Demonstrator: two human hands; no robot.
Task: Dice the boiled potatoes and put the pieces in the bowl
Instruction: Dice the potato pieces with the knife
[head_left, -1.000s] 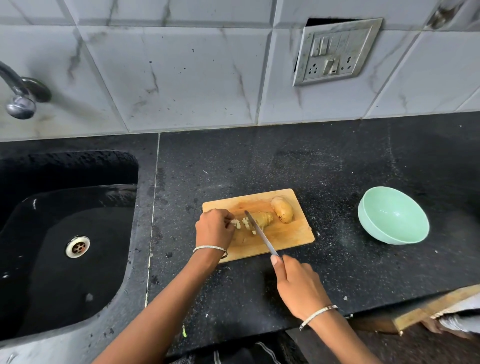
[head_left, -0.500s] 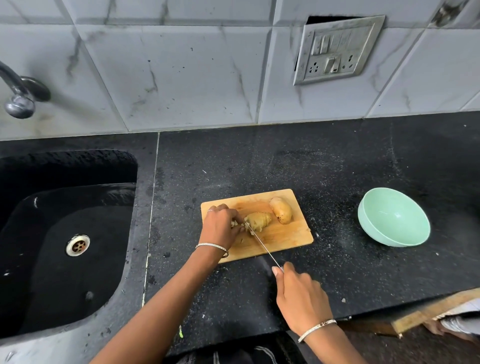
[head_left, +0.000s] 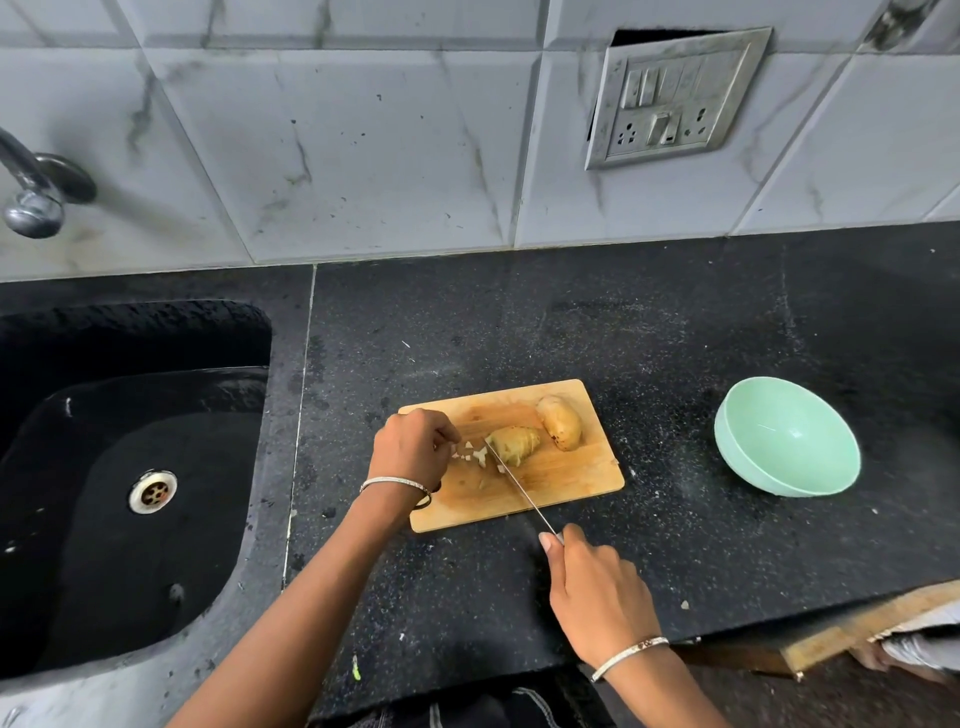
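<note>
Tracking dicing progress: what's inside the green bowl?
No potato pieces show inside the bowl; its visible inner surface is bare. A strip behind its near wall is hidden. The diced pieces lie on the cutting board.

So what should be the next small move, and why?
Probably the left hand should move onto the half-cut potato to steady it: the knife in the right hand stands at its cut end, while that hand is beside the diced pieces.
</note>
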